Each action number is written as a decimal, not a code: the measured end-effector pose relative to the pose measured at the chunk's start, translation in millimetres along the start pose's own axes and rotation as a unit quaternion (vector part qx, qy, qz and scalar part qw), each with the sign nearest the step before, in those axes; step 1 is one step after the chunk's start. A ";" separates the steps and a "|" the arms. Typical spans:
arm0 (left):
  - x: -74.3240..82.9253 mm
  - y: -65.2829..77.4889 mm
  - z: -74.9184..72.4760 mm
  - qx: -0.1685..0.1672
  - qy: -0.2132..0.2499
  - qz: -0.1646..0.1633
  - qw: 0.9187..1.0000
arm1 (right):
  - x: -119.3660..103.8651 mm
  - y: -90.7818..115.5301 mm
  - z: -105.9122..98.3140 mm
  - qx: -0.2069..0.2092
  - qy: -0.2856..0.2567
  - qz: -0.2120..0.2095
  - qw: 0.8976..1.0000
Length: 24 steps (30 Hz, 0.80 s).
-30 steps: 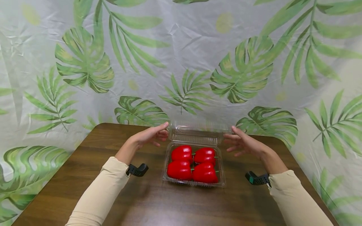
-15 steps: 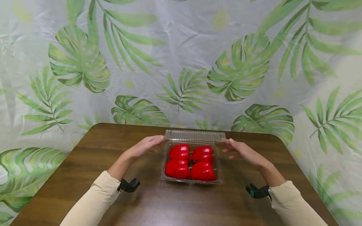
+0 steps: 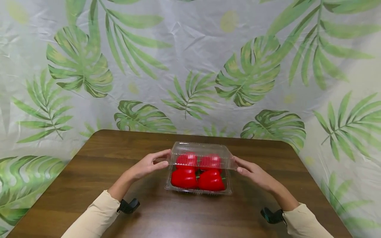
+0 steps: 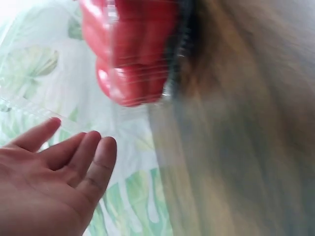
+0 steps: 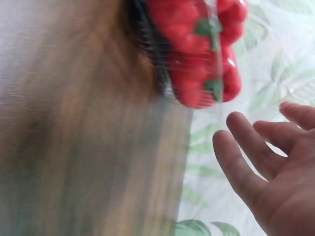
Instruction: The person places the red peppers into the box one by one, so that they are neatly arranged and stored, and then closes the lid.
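Several glossy red bell peppers [image 3: 184, 178] with green stems lie in a clear plastic clamshell container [image 3: 198, 190]. Its transparent lid [image 3: 202, 148], hinged at the far side, leans partly over them and covers the back peppers. My left hand [image 3: 148, 166] touches the lid's left edge with its fingertips. On the opposite edge, the fingertips of my right hand [image 3: 253, 173] rest against the lid's right side. Both wrist views show the fingers extended rather than curled, beside the container. In the right wrist view a green stem [image 5: 213, 90] shows through the clear plastic wall.
The container stands on a dark brown wooden table [image 3: 190, 218] with rounded far corners. Behind the table hangs a pale curtain [image 3: 190, 49] printed with green leaves. Black straps with camera mounts [image 3: 129, 206] sit on both wrists.
The lid has swung from standing upright at the back toward me and down over the rear peppers. Both hands have come nearer and lower with it, fingertips at its sides.
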State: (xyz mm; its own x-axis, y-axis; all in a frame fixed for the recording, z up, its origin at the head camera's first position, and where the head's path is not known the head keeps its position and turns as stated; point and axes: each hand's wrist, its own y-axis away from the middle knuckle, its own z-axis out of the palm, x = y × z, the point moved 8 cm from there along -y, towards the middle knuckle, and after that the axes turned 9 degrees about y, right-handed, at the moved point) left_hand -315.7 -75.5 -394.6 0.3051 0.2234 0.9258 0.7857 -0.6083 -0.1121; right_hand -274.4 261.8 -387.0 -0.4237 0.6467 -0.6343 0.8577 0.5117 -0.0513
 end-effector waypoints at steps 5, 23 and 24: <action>-8.9 7.3 5.7 -0.008 -0.044 0.017 0.999 | 4.2 5.2 11.0 0.002 0.058 0.017 0.998; -28.1 25.2 32.6 0.001 -0.140 -0.033 0.990 | 14.8 15.8 43.9 0.032 0.112 0.032 0.993; -28.7 26.3 33.8 -0.002 -0.129 -0.034 0.991 | 16.1 16.1 45.5 0.027 0.090 0.037 0.995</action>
State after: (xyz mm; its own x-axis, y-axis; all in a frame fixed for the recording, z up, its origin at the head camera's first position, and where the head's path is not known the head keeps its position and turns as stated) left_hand -285.7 -72.2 -436.3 0.3786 0.4509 0.8083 0.8071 -0.5883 -0.0499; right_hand -254.2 254.7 -433.1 -0.3992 0.7749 -0.4901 0.9009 0.4307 -0.0529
